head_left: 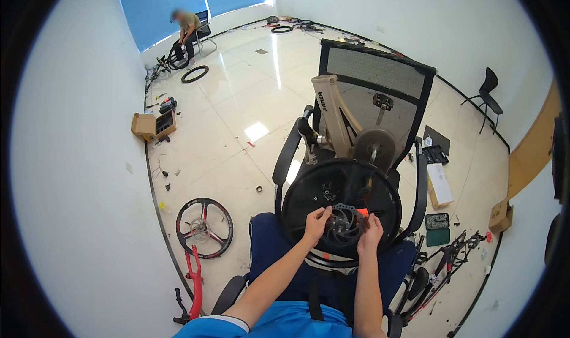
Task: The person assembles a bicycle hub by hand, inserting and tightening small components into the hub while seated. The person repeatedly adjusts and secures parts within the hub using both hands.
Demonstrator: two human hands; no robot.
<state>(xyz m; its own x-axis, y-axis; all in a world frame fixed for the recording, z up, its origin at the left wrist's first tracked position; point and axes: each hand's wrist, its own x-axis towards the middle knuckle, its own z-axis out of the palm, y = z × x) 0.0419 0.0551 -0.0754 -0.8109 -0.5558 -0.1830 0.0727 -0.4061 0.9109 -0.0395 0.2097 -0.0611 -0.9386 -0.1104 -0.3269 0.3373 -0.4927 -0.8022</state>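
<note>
A black wheel (300, 195) lies flat in front of me, over my lap and a chair seat. On its middle is a slotted metal brake disc (343, 224). My left hand (316, 225) pinches the disc's left edge between thumb and fingers. At the disc's right edge, my right hand (370, 234) is closed, its fingertips on a small bright orange piece (362, 212) whose kind I cannot make out. Several small metal bits (328, 190) lie on the wheel beyond the disc.
A mesh-backed chair (380, 70) faces me, holding a beige bike frame (335, 109). On the left floor lie a three-spoke wheel (205, 228) and a red fork (195, 272). Bike parts (445, 267) and a green case (438, 237) lie right. A person (189, 29) sits far left.
</note>
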